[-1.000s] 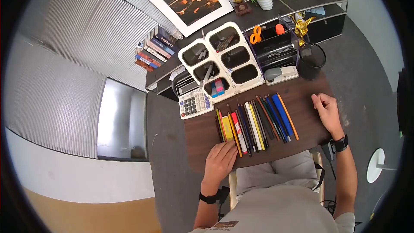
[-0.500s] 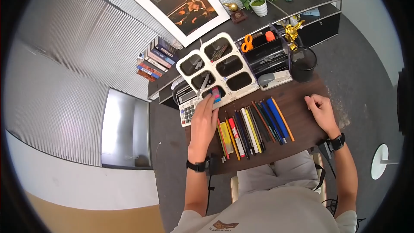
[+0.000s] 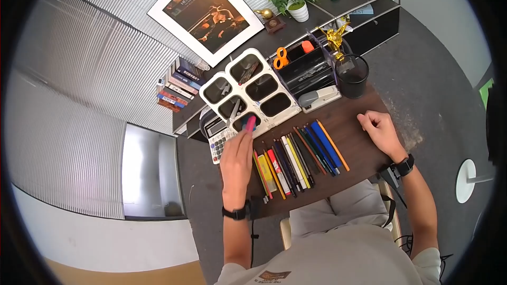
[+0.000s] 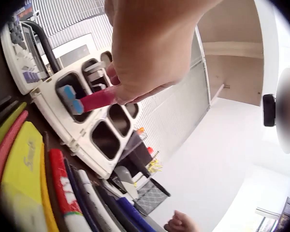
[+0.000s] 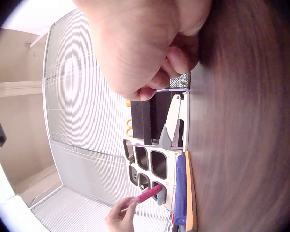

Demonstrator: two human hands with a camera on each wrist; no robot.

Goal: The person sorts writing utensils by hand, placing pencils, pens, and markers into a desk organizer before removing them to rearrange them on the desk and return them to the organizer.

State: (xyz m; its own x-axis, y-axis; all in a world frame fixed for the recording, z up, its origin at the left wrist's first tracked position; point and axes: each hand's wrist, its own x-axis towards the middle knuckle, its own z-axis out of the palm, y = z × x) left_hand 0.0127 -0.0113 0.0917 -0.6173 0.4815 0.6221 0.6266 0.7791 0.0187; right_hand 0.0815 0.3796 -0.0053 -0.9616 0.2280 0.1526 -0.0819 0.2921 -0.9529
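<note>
Left hand (image 3: 236, 162): pink marker (image 4: 99, 100) is pinched by its near end, presumably leaving the far end free at the six-compartment organizer (image 3: 272, 122); right hand (image 3: 381, 131) loosely curled, empty.

Pens and pencils (image 3: 294, 161) lie in a row on the desk (image 3: 346, 113), before the organizer (image 3: 240, 94). Calculator (image 3: 217, 146) at organizer's left; stapler (image 3: 318, 97) at its right; mesh cup (image 3: 352, 82) right of stapler. Highlighter (image 4: 98, 100) at organizer's front left compartment, in left hand (image 3: 236, 161). Right hand (image 3: 381, 132) right of row.
</note>
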